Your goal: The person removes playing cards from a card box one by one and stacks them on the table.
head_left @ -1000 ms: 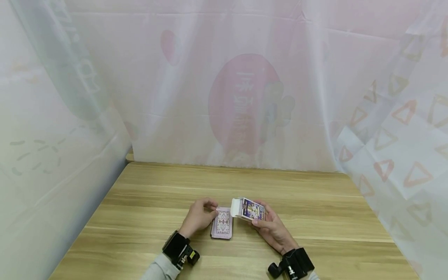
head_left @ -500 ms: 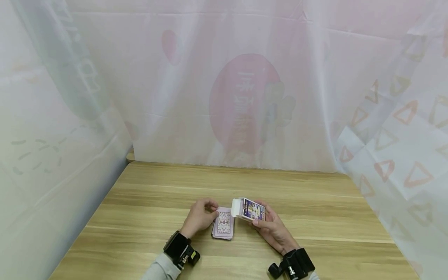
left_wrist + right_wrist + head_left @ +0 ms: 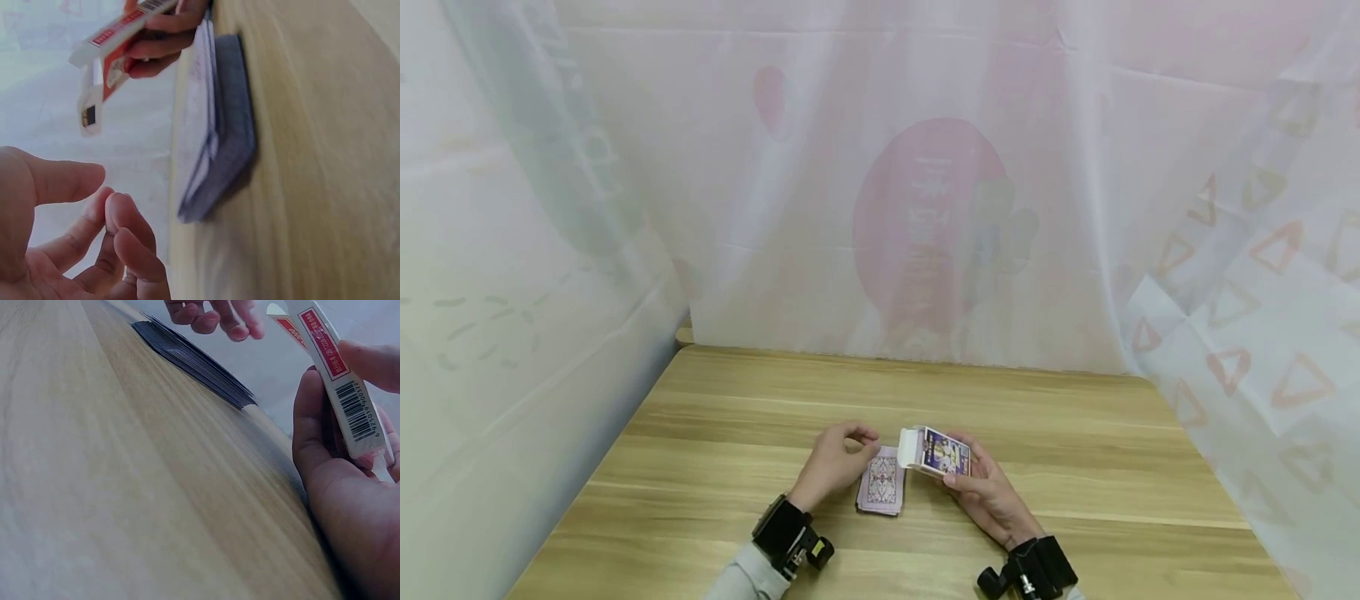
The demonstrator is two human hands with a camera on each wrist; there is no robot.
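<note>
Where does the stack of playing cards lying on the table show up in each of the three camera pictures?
Head: the cards lie low in the middle, between the left hand and the right hand.
Left wrist: the cards are at centre, seen edge-on on the table.
Right wrist: the cards are at the top, a dark fanned edge.
Shared landmark: the card box held by the right hand, beside the cards in all three.

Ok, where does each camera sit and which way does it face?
Head: above, looking forward and down at the wooden table; both hands and wrist rigs show.
Left wrist: behind the left hand, facing the card deck and card box.
Right wrist: low behind the right hand, facing along the table.
All three share deck and box.
</note>
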